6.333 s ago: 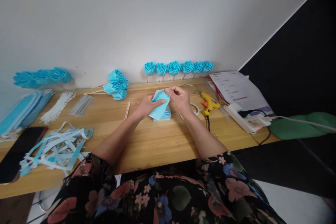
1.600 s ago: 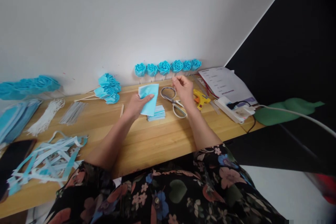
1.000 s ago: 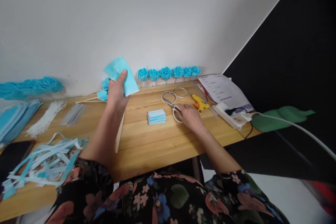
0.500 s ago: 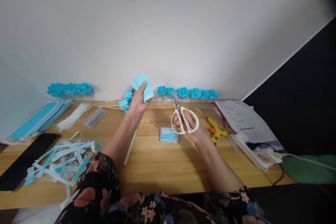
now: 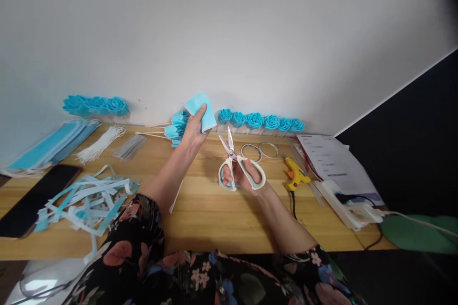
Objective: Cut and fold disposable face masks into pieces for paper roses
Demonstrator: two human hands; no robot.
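My left hand (image 5: 196,126) pinches a folded piece of light blue mask fabric (image 5: 201,109), thumb on its front. White-handled scissors (image 5: 233,156) are in my right hand (image 5: 246,176), fingers through the loops. Their blades stand apart and point up, below and to the right of the fabric without touching it. Behind my right hand, a small stack of blue pieces (image 5: 222,178) is mostly covered. Beyond my left hand lie blue fabric flowers on sticks (image 5: 175,130).
Several blue flowers (image 5: 255,120) line the wall, with another group (image 5: 96,106) at left. Masks (image 5: 53,145), white ear loops (image 5: 102,144), wires (image 5: 130,147), a phone (image 5: 36,202) and cut strips (image 5: 86,202) lie left. A yellow glue gun (image 5: 296,174) and power strip (image 5: 347,207) are right.
The scissors have moved left, nearer the fabric, and their blades have opened. My right hand now hides most of the small stack. Two rings show more fully on the table.
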